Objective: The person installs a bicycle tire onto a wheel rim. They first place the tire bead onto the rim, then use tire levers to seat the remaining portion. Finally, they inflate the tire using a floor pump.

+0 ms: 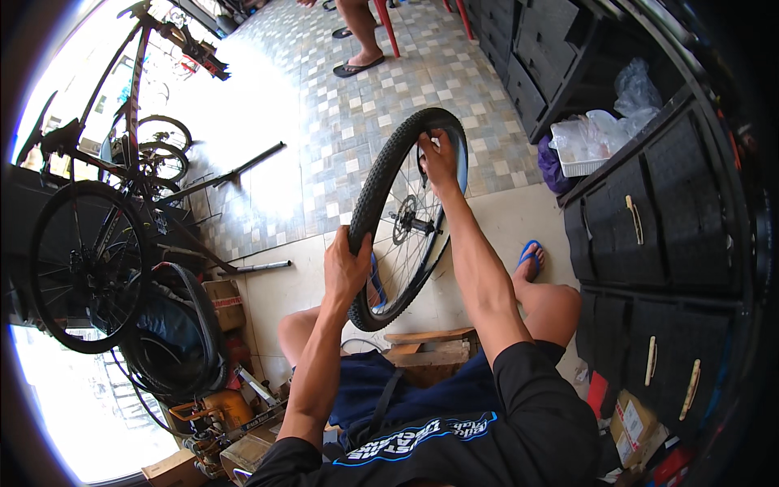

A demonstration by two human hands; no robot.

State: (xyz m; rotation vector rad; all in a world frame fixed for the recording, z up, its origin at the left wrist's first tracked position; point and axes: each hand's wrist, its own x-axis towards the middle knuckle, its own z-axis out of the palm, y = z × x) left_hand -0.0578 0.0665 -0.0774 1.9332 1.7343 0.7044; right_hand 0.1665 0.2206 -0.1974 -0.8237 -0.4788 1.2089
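Note:
A bicycle wheel (418, 226) with a disc rotor (401, 220) at its hub stands tilted in front of me, between my legs. Its black knobby tire (378, 183) faces left and up. My left hand (347, 266) is closed round the tire on the near left side. Higher up, at the far part of the wheel, my right hand (438, 160) has its fingers curled in at the tire's inner edge. A short dark loop shows beside those fingers; what it is I cannot make out. A pale blue-grey strip (462, 166) runs along the tire's right side.
A bicycle (89, 215) hangs at left, with loose tires (207, 325) below. Metal tubes (251, 166) lie on the tiled floor. Wood blocks (430, 351) sit between my legs. Black drawers (641, 203) and a white basket (580, 154) line the right. Another person's foot (359, 65) is ahead.

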